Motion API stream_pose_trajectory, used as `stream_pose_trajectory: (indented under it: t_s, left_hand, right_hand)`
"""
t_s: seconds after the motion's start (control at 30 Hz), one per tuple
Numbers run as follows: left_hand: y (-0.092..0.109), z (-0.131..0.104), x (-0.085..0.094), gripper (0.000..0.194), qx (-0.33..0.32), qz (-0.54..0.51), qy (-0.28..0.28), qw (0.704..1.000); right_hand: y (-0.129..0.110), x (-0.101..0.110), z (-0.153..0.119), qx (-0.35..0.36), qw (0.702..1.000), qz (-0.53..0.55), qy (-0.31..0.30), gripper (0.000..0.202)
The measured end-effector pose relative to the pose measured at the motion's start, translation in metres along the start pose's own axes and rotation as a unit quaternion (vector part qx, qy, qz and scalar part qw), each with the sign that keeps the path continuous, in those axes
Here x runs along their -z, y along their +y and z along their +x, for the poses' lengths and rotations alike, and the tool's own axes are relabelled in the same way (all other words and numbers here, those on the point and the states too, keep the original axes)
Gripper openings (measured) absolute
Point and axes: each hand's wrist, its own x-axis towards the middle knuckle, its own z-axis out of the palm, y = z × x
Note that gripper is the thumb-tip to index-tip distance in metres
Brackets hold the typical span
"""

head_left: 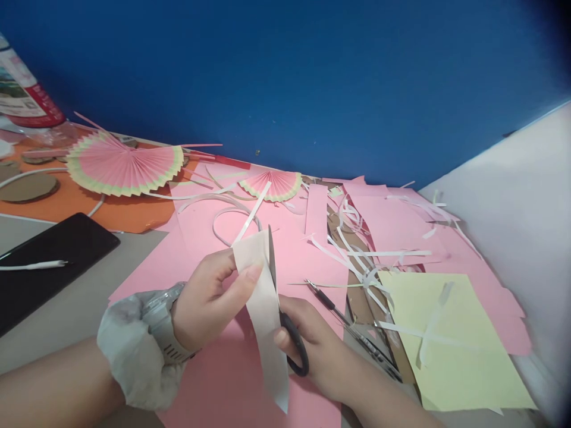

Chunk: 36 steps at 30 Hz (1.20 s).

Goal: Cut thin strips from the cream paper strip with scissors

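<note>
in the head view, one white paper strip [263, 315] is at lower center of the frame, its long axis steep, running from the upper left end down to the lower right end. the left hand [214, 303] has thumb and fingers clamped on it near the top. the right hand [319, 351] has its fingers closed around the handle of one pair of scissors [298, 351], blades pointing up and slightly left against the strip's right edge; how wide they stand, i cannot tell. two pleated fans [127, 163] lie at upper left and upper center, one phone [57, 261] at left, one pale yellow sheet [464, 327] at lower right.
</note>
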Motion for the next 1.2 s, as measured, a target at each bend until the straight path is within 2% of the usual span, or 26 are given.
stream_pose_trajectory:
  t_s: [1.2]
  left_hand:
    - [-0.0025, -0.0019, 0.0, 0.03, 0.019, 0.002, -0.037, 0.999]
  right_hand:
    - [-0.0051, 0.0019, 0.0019, -0.012, 1.0, 0.003, 0.003, 0.042]
